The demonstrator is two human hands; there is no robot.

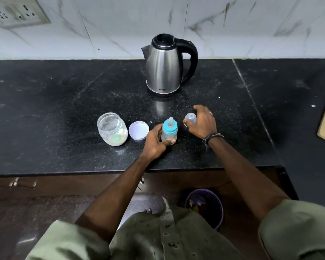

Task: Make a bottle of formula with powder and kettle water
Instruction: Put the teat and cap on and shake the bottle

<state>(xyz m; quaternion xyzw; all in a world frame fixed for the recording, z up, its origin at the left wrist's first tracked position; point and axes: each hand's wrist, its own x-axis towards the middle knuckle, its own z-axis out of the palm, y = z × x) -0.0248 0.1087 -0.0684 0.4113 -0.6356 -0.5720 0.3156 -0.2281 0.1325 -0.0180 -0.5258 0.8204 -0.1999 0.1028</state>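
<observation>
the baby bottle [169, 131] stands upright on the black speckled tabletop [64, 94], its long axis vertical and its clear teat pointing straight up. it is small, with a see-through body, a turquoise screw collar and a pale nipple; whether anything is inside cannot be told. the left hand [155, 142] is wrapped around its lower body, thumb across the front and fingers behind. just to its right, the right hand [202, 122] holds the clear dome cap [190, 118] in a loose curled grip, the cap lying on its side with the thumb at its near edge; a dark beaded wristband sits on that wrist.

left of the bottle a lilac lid [138, 130] lies flat, inner side up, and beside it a clear glass jar [112, 129] stands open with pale powder at the bottom and a scoop leaning inside.

behind, near the tiled wall, a stainless steel electric kettle [165, 65] stands upright, spout to the left, black handle to the right, lid open. small lettering low on its body reads "milton".
</observation>
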